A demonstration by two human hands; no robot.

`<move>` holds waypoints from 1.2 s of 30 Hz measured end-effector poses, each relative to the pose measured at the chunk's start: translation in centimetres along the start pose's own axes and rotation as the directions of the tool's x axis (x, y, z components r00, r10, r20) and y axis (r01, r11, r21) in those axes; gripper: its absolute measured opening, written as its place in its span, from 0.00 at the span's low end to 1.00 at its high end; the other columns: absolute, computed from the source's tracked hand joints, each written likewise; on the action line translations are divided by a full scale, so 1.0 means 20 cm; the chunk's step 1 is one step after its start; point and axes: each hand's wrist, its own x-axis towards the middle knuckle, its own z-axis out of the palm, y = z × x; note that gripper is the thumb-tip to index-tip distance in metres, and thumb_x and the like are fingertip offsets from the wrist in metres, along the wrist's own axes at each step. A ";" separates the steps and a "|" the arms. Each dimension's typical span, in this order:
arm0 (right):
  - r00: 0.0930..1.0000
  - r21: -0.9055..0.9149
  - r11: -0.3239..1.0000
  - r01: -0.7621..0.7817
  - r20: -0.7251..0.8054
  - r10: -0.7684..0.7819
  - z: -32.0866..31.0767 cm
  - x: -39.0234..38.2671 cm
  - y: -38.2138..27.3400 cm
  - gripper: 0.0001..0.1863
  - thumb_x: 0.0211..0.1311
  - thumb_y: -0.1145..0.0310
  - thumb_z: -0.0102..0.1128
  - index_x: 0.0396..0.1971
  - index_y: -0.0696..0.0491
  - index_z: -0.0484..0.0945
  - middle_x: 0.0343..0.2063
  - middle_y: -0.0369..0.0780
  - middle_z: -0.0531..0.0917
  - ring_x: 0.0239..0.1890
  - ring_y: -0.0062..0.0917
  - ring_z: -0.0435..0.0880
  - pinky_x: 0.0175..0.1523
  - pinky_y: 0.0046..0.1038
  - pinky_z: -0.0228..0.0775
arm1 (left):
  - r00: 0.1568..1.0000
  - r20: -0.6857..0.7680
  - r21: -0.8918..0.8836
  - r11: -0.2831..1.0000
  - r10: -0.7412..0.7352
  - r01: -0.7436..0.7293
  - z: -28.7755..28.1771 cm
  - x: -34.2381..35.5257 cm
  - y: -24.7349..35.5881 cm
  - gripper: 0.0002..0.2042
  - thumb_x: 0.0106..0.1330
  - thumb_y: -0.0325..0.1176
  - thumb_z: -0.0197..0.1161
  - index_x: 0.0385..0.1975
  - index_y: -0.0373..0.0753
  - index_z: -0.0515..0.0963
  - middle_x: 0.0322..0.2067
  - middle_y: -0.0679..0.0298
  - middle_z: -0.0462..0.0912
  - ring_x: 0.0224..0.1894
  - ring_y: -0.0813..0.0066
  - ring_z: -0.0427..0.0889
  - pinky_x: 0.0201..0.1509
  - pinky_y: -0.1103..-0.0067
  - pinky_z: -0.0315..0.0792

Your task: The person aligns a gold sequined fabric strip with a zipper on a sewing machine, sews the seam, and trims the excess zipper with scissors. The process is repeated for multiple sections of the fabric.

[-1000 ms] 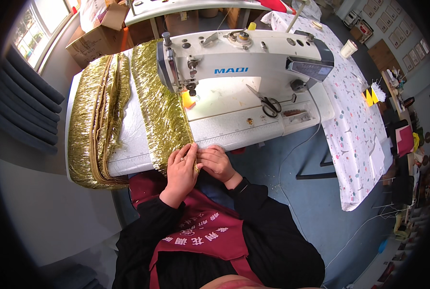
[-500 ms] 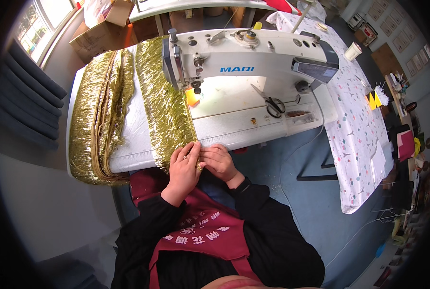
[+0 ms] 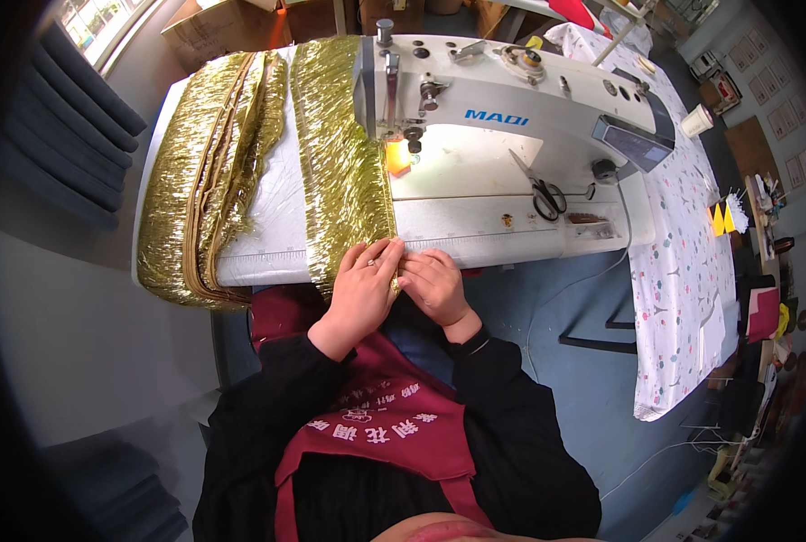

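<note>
Gold fringe strip [image 3: 344, 172]: while running down the white table [image 3: 272, 242] past the left end of the sewing machine [image 3: 547, 99], lying flat, with the near end hanging over the front edge; gripped there along the narrow right-hand border.
Left hand [image 3: 365, 285]: closed narrowly over the border, with fingers close together and thumb out of sight.
Right hand [image 3: 434, 285]: pinching the same border, just beside the left fingertips, with thumb drawn in toward it.
Folded fringe stack [image 3: 195, 181]: laid on the table to the left of the strip, a little apart from it.
Scissors [image 3: 536, 183]: resting below the machine's arm, tips toward upper left.
Recessed tray [image 3: 594, 233]: set in near the scissors, holding something brown, too indistinct to name.
White cup [image 3: 696, 120]: standing upright near the machine's right end; contents impossible to make out.
Yellow-patterned holder [image 3: 721, 219]: filled with a white, bristly bunch [image 3: 737, 212], beside the printed cloth [image 3: 678, 298].
Cardboard box [image 3: 227, 36]: placed beyond the table at upper left; contents not clear.
Since half a second ago: seen farther right and higher, as to table, machine and stack alike; gripped at much the same spot by both hands.
</note>
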 end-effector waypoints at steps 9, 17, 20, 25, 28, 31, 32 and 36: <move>0.998 0.007 0.998 -0.061 0.018 0.061 0.02 0.11 0.05 0.06 0.66 0.69 0.67 0.39 0.55 0.86 0.42 0.40 0.89 0.47 0.33 0.88 0.57 0.38 0.75 | 1.000 -0.013 0.006 1.000 -0.005 0.005 0.00 0.12 -0.10 0.28 0.66 0.32 0.61 0.68 0.34 0.71 0.63 0.53 0.80 0.69 0.58 0.74 0.76 0.59 0.59; 0.990 -0.047 0.992 -0.120 0.062 0.123 0.06 0.21 0.12 0.08 0.65 0.71 0.67 0.42 0.55 0.87 0.45 0.39 0.89 0.52 0.32 0.86 0.62 0.38 0.70 | 0.999 -0.030 -0.015 1.000 0.015 -0.016 -0.01 0.28 -0.22 0.23 0.72 0.32 0.58 0.67 0.35 0.73 0.60 0.51 0.82 0.68 0.58 0.76 0.75 0.61 0.62; 0.986 -0.068 0.988 -0.136 0.085 0.141 0.08 0.25 0.14 0.08 0.64 0.71 0.67 0.41 0.55 0.86 0.45 0.40 0.89 0.52 0.33 0.86 0.62 0.38 0.70 | 1.000 -0.005 -0.022 1.000 -0.005 0.005 -0.01 0.34 -0.27 0.22 0.74 0.32 0.56 0.67 0.35 0.73 0.61 0.50 0.81 0.69 0.58 0.75 0.75 0.62 0.62; 0.982 -0.058 0.987 -0.148 0.107 0.154 0.09 0.30 0.18 0.07 0.62 0.72 0.67 0.39 0.55 0.86 0.44 0.40 0.89 0.51 0.35 0.86 0.61 0.37 0.72 | 1.000 0.000 -0.022 1.000 0.002 -0.002 -0.01 0.41 -0.34 0.23 0.75 0.31 0.52 0.69 0.37 0.71 0.64 0.49 0.78 0.72 0.57 0.72 0.76 0.60 0.61; 0.979 -0.075 0.983 -0.169 0.100 0.176 0.11 0.31 0.19 0.07 0.62 0.72 0.67 0.39 0.55 0.86 0.44 0.40 0.89 0.51 0.35 0.86 0.59 0.37 0.73 | 1.000 0.020 0.008 1.000 0.001 -0.001 -0.02 0.44 -0.35 0.24 0.74 0.31 0.54 0.70 0.37 0.70 0.66 0.51 0.77 0.73 0.59 0.71 0.76 0.62 0.60; 0.983 -0.073 0.983 -0.166 0.061 0.170 0.13 0.29 0.19 0.07 0.63 0.71 0.67 0.40 0.54 0.87 0.44 0.40 0.89 0.52 0.35 0.86 0.58 0.38 0.73 | 0.999 0.035 0.089 0.996 0.008 -0.011 -0.04 0.42 -0.33 0.25 0.73 0.32 0.55 0.71 0.37 0.69 0.67 0.52 0.76 0.73 0.61 0.71 0.77 0.63 0.60; 0.986 -0.069 0.984 -0.162 0.037 0.165 0.13 0.28 0.19 0.07 0.64 0.71 0.67 0.40 0.54 0.87 0.44 0.40 0.89 0.52 0.35 0.86 0.58 0.38 0.74 | 0.998 0.065 0.125 0.992 -0.007 -0.001 -0.05 0.41 -0.32 0.25 0.73 0.32 0.55 0.71 0.37 0.69 0.67 0.52 0.76 0.73 0.62 0.71 0.77 0.63 0.60; 0.987 -0.075 0.988 -0.135 0.073 0.140 0.11 0.25 0.18 0.09 0.65 0.69 0.66 0.41 0.54 0.88 0.46 0.40 0.89 0.53 0.34 0.86 0.58 0.38 0.74 | 0.997 -0.048 0.134 0.989 0.066 -0.059 -0.07 0.30 -0.24 0.24 0.75 0.35 0.57 0.70 0.37 0.72 0.66 0.52 0.78 0.72 0.60 0.73 0.77 0.62 0.60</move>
